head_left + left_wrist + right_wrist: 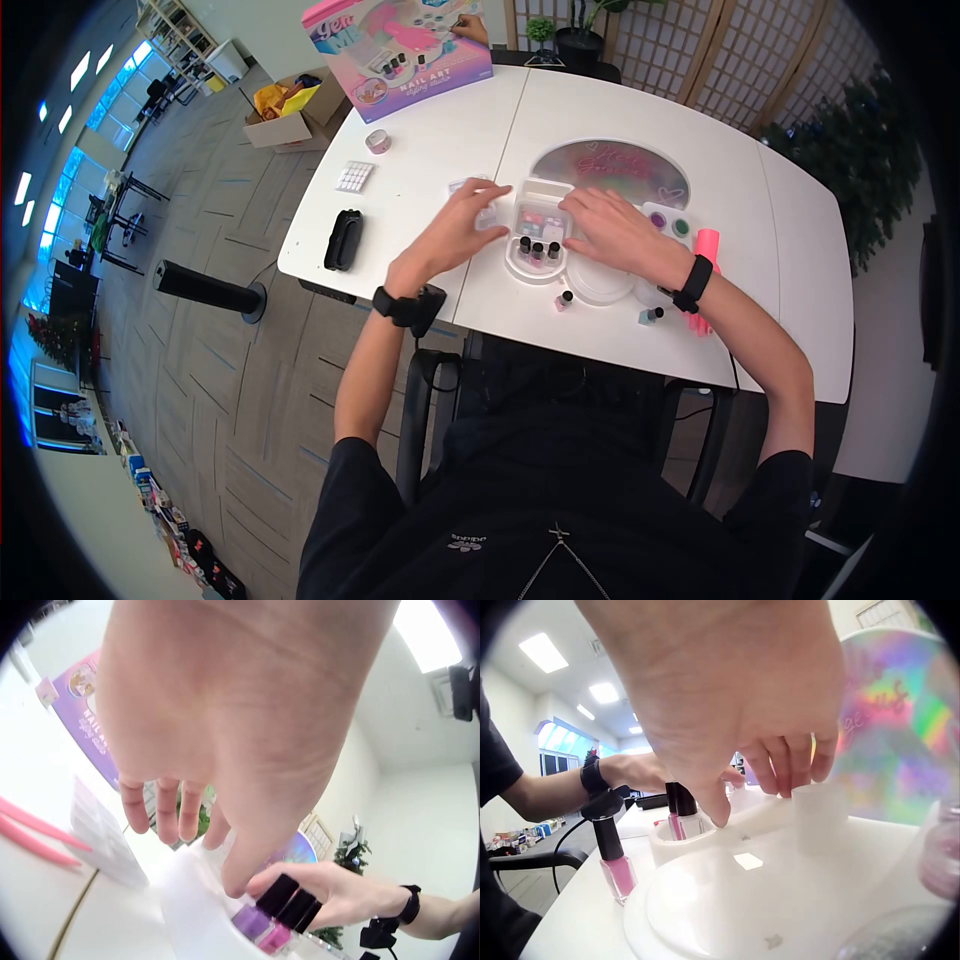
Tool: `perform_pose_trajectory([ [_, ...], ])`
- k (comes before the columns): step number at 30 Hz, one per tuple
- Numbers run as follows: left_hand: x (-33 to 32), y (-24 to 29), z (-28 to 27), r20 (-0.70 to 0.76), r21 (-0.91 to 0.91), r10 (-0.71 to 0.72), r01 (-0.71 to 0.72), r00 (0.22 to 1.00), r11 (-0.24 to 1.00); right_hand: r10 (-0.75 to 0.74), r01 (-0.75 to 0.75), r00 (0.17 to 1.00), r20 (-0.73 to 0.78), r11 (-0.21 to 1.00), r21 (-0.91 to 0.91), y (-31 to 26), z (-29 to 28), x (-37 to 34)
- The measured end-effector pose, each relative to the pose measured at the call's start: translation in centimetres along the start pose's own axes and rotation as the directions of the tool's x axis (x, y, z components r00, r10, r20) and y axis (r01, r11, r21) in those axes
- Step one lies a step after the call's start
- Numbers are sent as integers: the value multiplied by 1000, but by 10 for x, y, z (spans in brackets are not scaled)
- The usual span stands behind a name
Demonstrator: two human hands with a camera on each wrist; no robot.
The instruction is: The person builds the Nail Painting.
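Note:
A white compartment tray (543, 187) stands on the table with pink and pale pieces in its sections. Several black-capped nail polish bottles (539, 249) sit in its rounded front part; purple and pink bottles (253, 921) show in the left wrist view. At its left side hovers my left hand (462, 228), fingers loosely bent, nothing between them. My right hand (617, 232) is over the tray's right side, fingertips at the edge and thumb (714, 806) near the bottles. Left of the tray lie a clear plastic case (105, 832) and pink tweezers (37, 836).
Behind the tray rises an iridescent mirror (610, 172). Pink polish (564, 300) and blue polish (651, 316) stand in front. A pink model hand (706, 250) and glitter pots (680, 228) are right; a black case (343, 240), tape roll (378, 141) and nail art box (405, 55) left.

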State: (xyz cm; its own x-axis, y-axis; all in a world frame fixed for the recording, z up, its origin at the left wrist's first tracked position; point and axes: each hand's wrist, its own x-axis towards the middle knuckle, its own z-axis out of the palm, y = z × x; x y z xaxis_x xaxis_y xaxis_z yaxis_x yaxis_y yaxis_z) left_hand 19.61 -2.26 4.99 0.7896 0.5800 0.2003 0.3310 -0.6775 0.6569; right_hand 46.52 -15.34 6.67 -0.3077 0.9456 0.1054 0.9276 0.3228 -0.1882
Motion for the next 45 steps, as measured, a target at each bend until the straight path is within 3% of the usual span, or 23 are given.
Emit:
perform_pose_trajectory([
  [1,-5,1,-10,-15,-43,-57,56,998,998,4,-4,1000,4,1000,-9,0,0,0],
  [4,-23,-11,-33,85,131,-212,200,974,971,2,-2,1000,4,1000,-19,0,3,0],
  [8,-51,-29,-30,140,308,-283,230,949,923,-3,3,1000,-10,1000,-8,2,4,0],
  [15,-50,-19,-29,97,351,-359,305,928,885,-13,12,1000,11,999,52,4,-6,0],
  [18,-36,-2,-32,19,309,-219,202,976,929,18,-9,992,-123,997,73,3,-15,3],
  [24,15,33,-16,-43,254,16,-4,999,967,67,-44,989,-135,986,163,-11,-29,19],
  [28,41,36,-5,-22,261,109,-100,994,960,56,-48,991,-124,997,65,-10,-28,28],
  [37,55,21,0,-21,184,109,-103,994,977,32,-51,988,-148,991,-124,15,-7,36],
  [40,56,10,3,95,251,91,-112,991,961,39,-60,991,-130,985,-163,15,-3,37],
  [45,62,-12,22,170,192,64,-97,983,977,5,-31,992,-125,978,-206,17,9,42],
])
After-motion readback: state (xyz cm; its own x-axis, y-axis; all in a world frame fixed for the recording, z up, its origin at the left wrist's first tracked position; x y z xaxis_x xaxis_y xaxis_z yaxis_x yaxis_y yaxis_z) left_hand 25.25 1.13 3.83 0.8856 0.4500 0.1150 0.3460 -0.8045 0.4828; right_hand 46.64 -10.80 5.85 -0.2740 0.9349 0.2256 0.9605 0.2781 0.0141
